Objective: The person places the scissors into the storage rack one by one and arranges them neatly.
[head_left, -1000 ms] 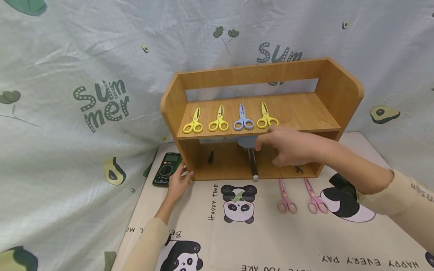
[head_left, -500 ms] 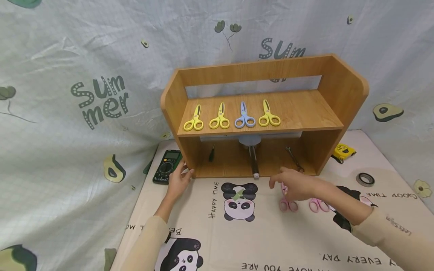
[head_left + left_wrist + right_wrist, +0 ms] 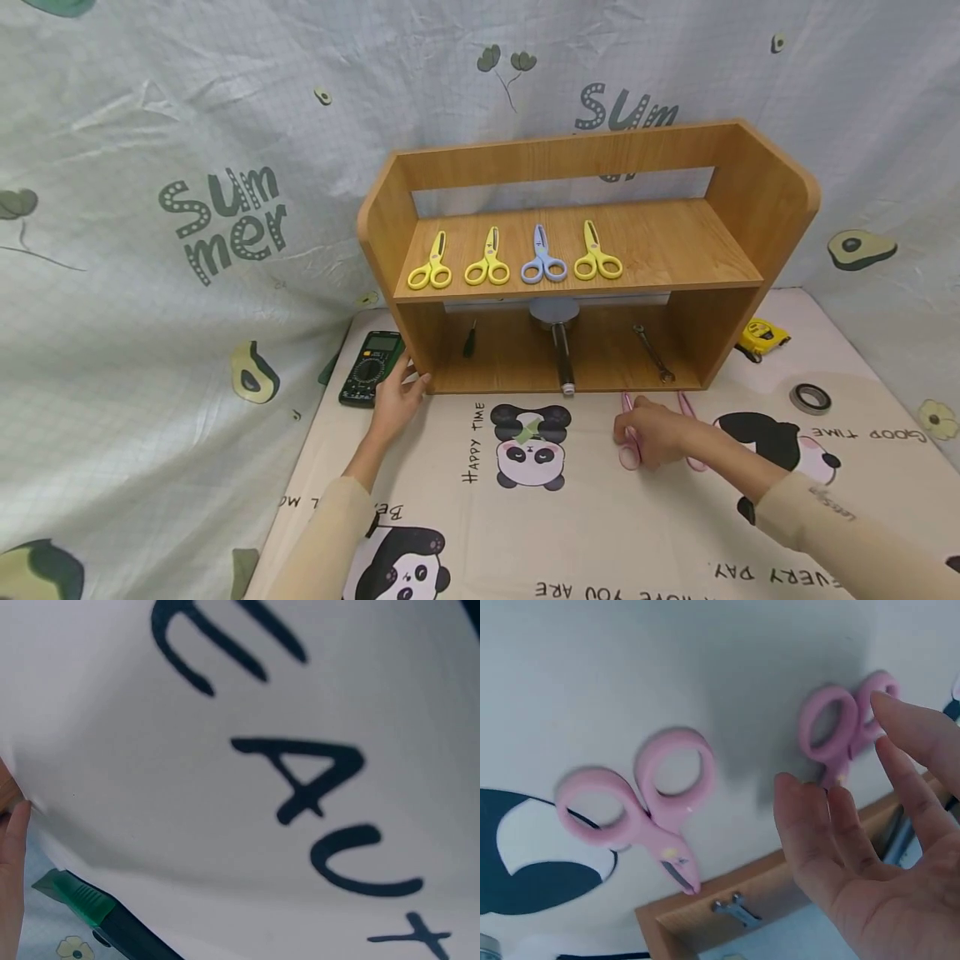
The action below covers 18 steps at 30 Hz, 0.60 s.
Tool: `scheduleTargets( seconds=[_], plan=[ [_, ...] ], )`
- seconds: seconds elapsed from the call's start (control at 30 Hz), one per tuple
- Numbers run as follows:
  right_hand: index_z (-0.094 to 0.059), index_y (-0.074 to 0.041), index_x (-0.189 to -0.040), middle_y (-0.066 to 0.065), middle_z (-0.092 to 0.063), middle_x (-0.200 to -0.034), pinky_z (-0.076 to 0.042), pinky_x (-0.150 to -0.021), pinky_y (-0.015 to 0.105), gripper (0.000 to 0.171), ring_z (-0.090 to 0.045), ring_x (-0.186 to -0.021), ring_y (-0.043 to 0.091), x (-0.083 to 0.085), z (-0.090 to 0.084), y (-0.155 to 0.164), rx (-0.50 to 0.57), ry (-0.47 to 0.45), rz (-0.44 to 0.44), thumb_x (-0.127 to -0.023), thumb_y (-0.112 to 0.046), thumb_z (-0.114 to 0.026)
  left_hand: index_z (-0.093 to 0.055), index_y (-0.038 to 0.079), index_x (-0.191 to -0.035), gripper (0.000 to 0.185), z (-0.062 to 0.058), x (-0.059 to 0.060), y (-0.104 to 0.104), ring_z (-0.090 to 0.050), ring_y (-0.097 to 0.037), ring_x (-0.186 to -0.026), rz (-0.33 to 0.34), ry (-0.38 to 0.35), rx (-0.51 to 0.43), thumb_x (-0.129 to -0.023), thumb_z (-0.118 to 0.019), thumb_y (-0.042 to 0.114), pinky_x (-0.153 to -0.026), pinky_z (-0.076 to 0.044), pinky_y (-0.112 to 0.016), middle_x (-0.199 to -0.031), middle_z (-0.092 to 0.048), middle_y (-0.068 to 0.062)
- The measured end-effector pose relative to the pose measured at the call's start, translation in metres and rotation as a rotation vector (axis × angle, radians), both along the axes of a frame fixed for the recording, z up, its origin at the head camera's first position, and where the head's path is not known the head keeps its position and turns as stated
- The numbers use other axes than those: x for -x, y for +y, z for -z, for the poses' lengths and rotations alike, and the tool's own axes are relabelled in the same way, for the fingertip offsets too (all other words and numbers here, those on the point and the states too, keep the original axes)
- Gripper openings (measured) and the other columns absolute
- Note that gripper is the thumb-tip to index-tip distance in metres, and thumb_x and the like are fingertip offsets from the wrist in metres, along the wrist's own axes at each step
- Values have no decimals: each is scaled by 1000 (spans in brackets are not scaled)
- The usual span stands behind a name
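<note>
My right hand [image 3: 654,429] hovers at the left pair of pink scissors [image 3: 630,457]. In the right wrist view, its fingers [image 3: 806,825] are loosely bent beside the handle loops, with thumb and fingers apart. The other pink scissors [image 3: 667,791] lie flat on the table, partly behind the hand in the head view. My left hand [image 3: 397,404] rests against the lower left corner of the wooden shelf [image 3: 495,391], thumb toward its front edge. A multimeter [image 3: 371,369] lies beside that hand.
Yellow scissors [image 3: 431,271] and blue scissors [image 3: 543,265] line the upper level. Below lie a screwdriver [image 3: 469,342], a portafilter [image 3: 562,346] and a wrench [image 3: 654,354]. A tape measure [image 3: 762,336] and black tape roll [image 3: 811,398] lie right. The left wrist view shows a green-black utility knife [image 3: 97,904].
My right hand has come down from the shelf front to the table and reached the left pink scissors, its fingers drawing closer together. The left hand has stayed at the shelf's corner.
</note>
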State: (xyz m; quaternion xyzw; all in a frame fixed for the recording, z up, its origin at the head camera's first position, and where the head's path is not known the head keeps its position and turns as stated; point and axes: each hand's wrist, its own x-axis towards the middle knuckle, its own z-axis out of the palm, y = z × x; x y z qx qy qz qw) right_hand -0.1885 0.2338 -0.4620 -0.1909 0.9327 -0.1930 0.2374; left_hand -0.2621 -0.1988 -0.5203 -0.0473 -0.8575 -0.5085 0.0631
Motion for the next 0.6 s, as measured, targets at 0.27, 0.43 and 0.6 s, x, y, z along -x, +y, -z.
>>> scheduleTargets(
  seconds=[0.27,0.43,0.6],
  plan=[
    [-71,-17,-100,11,-51,-100,-50,-69,32,40,-51,-88,24,-1,10,0,-1,16,31,-71,7,-86,-37,17,-162,65,0,0,0,-68,-45,-121,2,7,4,-104,-65,12,-88,-65,-49,-152,-54,-27],
    [-68,-16,-95,10,-48,-97,-47,-66,31,39,-51,-87,24,-3,11,-2,18,41,39,-70,8,-86,-36,17,-163,66,0,0,0,-68,-45,-121,1,4,10,-104,-65,13,-89,-65,-49,-152,-54,-25],
    [-64,-15,-89,9,-46,-95,-42,-62,27,37,-49,-83,22,-3,14,-4,31,79,28,-70,12,-82,-35,17,-163,66,0,0,0,-68,-45,-122,1,0,13,-104,-65,13,-90,-65,-49,-153,-53,-25]
  ],
)
